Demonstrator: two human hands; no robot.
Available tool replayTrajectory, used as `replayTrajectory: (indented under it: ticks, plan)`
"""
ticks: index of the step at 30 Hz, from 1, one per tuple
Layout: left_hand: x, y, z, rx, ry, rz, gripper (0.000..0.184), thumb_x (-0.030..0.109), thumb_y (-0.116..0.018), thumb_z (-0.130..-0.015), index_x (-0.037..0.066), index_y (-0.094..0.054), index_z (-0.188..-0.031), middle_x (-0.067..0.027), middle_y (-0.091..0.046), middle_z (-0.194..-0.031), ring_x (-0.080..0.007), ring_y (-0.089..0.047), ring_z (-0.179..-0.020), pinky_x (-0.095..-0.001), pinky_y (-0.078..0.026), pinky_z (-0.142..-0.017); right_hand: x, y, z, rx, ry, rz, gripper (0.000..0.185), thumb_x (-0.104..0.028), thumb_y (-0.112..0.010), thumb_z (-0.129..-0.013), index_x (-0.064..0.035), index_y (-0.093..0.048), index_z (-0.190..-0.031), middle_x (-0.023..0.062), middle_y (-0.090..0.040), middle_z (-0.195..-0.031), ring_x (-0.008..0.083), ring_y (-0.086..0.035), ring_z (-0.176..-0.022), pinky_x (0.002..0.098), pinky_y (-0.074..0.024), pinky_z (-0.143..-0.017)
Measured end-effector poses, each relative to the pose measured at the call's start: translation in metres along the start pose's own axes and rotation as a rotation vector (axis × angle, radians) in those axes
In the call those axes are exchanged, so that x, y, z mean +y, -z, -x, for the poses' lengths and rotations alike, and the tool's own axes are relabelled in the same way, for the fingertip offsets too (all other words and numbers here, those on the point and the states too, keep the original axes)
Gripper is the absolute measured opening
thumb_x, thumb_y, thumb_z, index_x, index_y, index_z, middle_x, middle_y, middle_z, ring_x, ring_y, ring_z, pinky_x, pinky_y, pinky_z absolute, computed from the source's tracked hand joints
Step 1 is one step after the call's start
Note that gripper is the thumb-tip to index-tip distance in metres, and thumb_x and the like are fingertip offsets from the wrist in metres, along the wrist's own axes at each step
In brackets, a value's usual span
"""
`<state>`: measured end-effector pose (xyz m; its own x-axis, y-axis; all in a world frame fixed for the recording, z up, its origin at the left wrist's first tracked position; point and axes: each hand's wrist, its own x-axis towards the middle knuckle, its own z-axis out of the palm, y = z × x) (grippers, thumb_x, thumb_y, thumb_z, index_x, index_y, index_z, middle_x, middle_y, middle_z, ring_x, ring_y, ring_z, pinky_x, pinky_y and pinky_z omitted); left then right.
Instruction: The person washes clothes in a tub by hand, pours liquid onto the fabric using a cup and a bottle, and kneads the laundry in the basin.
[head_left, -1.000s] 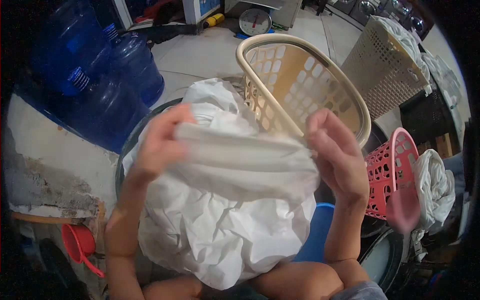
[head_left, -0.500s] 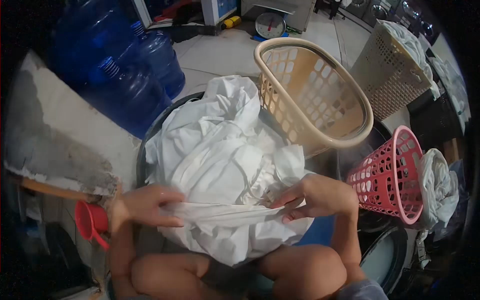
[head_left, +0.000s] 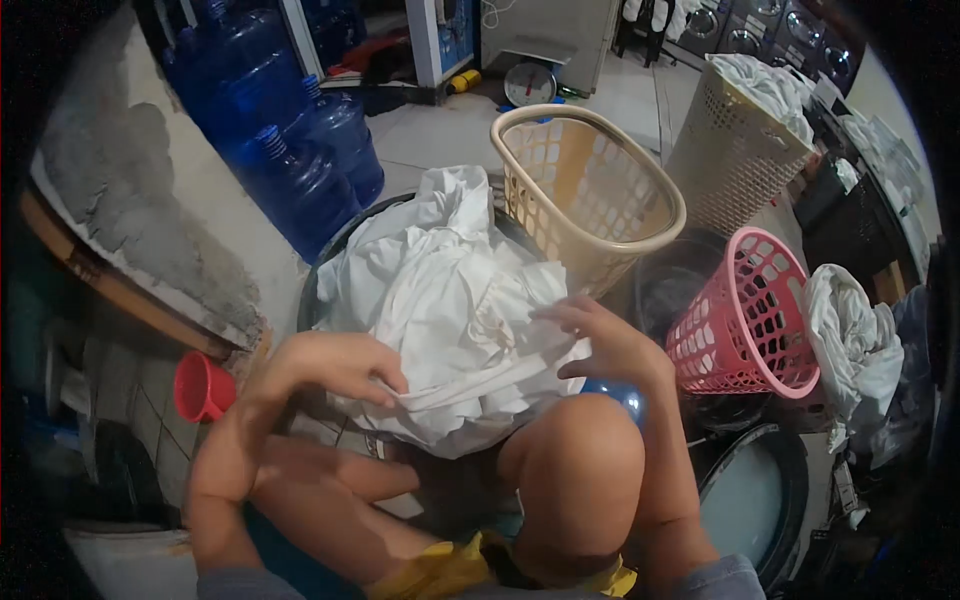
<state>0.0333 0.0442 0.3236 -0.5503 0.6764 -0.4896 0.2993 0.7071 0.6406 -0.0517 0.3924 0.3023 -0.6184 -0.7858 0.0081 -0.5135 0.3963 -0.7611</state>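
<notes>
Two bare hands, left hand [head_left: 345, 365] and right hand [head_left: 615, 345], flank the near side of a crumpled white fabric heap [head_left: 445, 290].

Location: I see the heap piled in a round, dark-rimmed tub [head_left: 308, 300], in front of the person's knees [head_left: 585, 470].

Left hand: fingers partly curled, tips at the cloth's edge. I cannot confirm a pinch; the contact area is too small in my view.

Right hand: open, fingers spread over the opposite side, no grip visible.

Progress, as I judge it: partial. Done: one narrow strip [head_left: 480, 388] along the near edge lies drawn out between the hands. Left: the bulk behind it, bunched in loose folds with a raised peak at the far side.

Adjacent items: a cream plastic lattice basket [head_left: 548, 215] beyond the tub; a pink perforated plastic basket [head_left: 700, 335] to the right.
</notes>
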Motion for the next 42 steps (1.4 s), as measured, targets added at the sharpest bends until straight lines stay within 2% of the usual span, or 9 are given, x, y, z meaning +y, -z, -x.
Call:
replayTrajectory:
  ticks: [5, 12, 17, 25, 30, 31, 33, 39, 42]
  plan:
    - [0.015, -0.008, 0.0, 0.224, -0.055, -0.069, 0.025, 0.022, -0.069, -0.082, 0.003, -0.065, -0.097, -0.0111, -0.06, -0.087, -0.0249, -0.059, -0.08, -0.0331, -0.047, -0.07, 0.038, -0.032, -0.035, -0.048, 0.182, 0.552, 0.039, -0.017, -0.078, -0.064, -0.0131, -0.068, -0.102, 0.0133, -0.055, -0.11, 0.033, -0.052, -0.103, 0.0416, -0.0453, -0.089]
    - [-0.009, -0.002, 0.019, 0.676, 0.069, -0.17, 0.029, 0.017, -0.07, -0.071, 0.006, -0.067, -0.097, -0.0139, -0.062, -0.097, -0.0274, -0.06, -0.092, -0.0349, -0.047, -0.077, -0.068, 0.034, 0.002, 0.095, 0.19, 0.057, 0.023, -0.019, -0.07, -0.08, -0.002, -0.062, -0.093, 0.0123, -0.06, -0.074, 0.0231, -0.053, -0.066, 0.033, -0.0435, -0.063]
    - [-0.034, -0.028, 0.005, 0.436, 0.126, -0.244, 0.034, 0.024, -0.077, -0.071, 0.008, -0.067, -0.099, -0.0148, -0.064, -0.092, -0.032, -0.061, -0.092, -0.0386, -0.046, -0.079, -0.046, 0.026, 0.034, -0.117, 0.172, 0.217, 0.038, -0.016, -0.068, -0.082, -0.0067, -0.063, -0.118, 0.0152, -0.067, -0.105, 0.028, -0.064, -0.099, 0.0363, -0.048, -0.088]
    - [-0.036, -0.032, 0.002, 0.331, 0.195, -0.149, 0.028, 0.027, -0.074, -0.074, 0.007, -0.066, -0.093, -0.0127, -0.063, -0.077, -0.0245, -0.057, -0.068, -0.0365, -0.044, -0.064, 0.056, -0.058, 0.234, 0.362, -0.417, 0.234, 0.035, -0.018, -0.069, -0.08, -0.0077, -0.062, -0.113, 0.0185, -0.063, -0.105, 0.0364, -0.059, -0.099, 0.0414, -0.0474, -0.086]
    - [0.001, -0.002, -0.002, 0.455, 0.183, -0.011, 0.028, 0.018, -0.074, -0.073, -0.001, -0.067, -0.093, -0.0074, -0.063, -0.075, -0.0126, -0.058, -0.07, -0.0294, -0.047, -0.064, 0.051, -0.172, 0.377, 0.768, -0.957, 0.411, 0.055, -0.028, -0.067, -0.084, -0.0138, -0.046, -0.133, 0.02, -0.05, -0.117, 0.0384, -0.048, -0.108, 0.0483, -0.0381, -0.091]
    - [0.0, 0.001, -0.01, 0.515, 0.138, 0.056, 0.036, 0.015, -0.07, -0.072, 0.0, -0.068, -0.104, -0.0118, -0.068, -0.094, -0.019, -0.062, -0.086, -0.0313, -0.049, -0.077, 0.043, -0.193, 0.397, 0.805, -1.075, 0.39, 0.057, -0.032, -0.064, -0.086, -0.0131, -0.043, -0.135, 0.0199, -0.048, -0.119, 0.0385, -0.046, -0.109, 0.0488, -0.0341, -0.095]
    - [-0.004, 0.009, -0.027, 0.558, 0.134, 0.183, 0.027, 0.01, -0.066, -0.072, -0.003, -0.065, -0.095, -0.004, -0.063, -0.077, -0.0142, -0.059, -0.077, -0.0294, -0.048, -0.071, 0.026, -0.228, 0.425, 0.869, -1.219, 0.391, 0.058, -0.033, -0.063, -0.086, -0.0124, -0.042, -0.135, 0.0201, -0.048, -0.119, 0.0387, -0.045, -0.11, 0.0485, -0.0336, -0.095]
    - [0.039, 0.023, -0.078, 0.584, -0.021, 0.274, 0.014, 0.0, -0.057, -0.076, -0.002, -0.063, -0.088, -0.0005, -0.059, -0.078, -0.0075, -0.055, -0.073, -0.0225, -0.044, -0.064, 0.055, -0.257, 0.46, 1.045, -1.155, 0.604, 0.048, -0.04, -0.058, -0.089, -0.0109, -0.049, -0.126, 0.0183, -0.052, -0.108, 0.0369, -0.049, -0.103, 0.0467, -0.0408, -0.088]
    - [0.061, 0.023, -0.096, 0.641, -0.133, 0.245, 0.015, 0.0, -0.057, -0.076, -0.001, -0.063, -0.09, -0.0009, -0.059, -0.083, -0.0081, -0.055, -0.075, -0.0228, -0.044, -0.065, 0.071, -0.24, 0.455, 0.798, -1.325, 0.553, 0.042, -0.042, -0.055, -0.09, -0.0053, -0.055, -0.109, 0.0171, -0.055, -0.102, 0.035, -0.052, -0.097, 0.0457, -0.0457, -0.08]
